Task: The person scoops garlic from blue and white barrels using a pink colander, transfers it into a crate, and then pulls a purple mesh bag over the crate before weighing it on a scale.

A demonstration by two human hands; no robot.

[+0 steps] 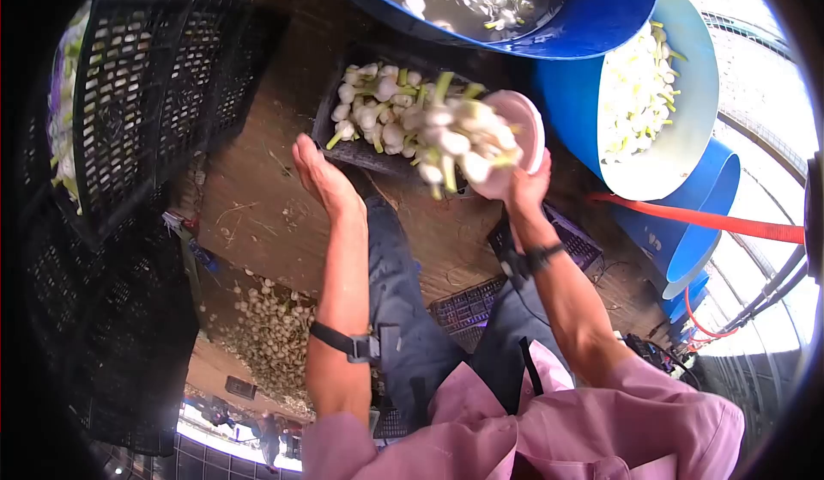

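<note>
My right hand grips a pale pink bowl by its rim. The bowl is tipped to the left, and white garlic bulbs with green stems spill out of it, blurred by motion. Below them is a black crate, partly filled with more garlic bulbs. At the crate's near left corner, my left hand is open and holds nothing, its fingers stretched out and palm turned toward the crate.
A blue tub with water and garlic stands at the front. To the right, a tilted blue barrel holds more garlic, beside a red hose. Black crates are stacked left. A pile of small bulbs lies on the floor.
</note>
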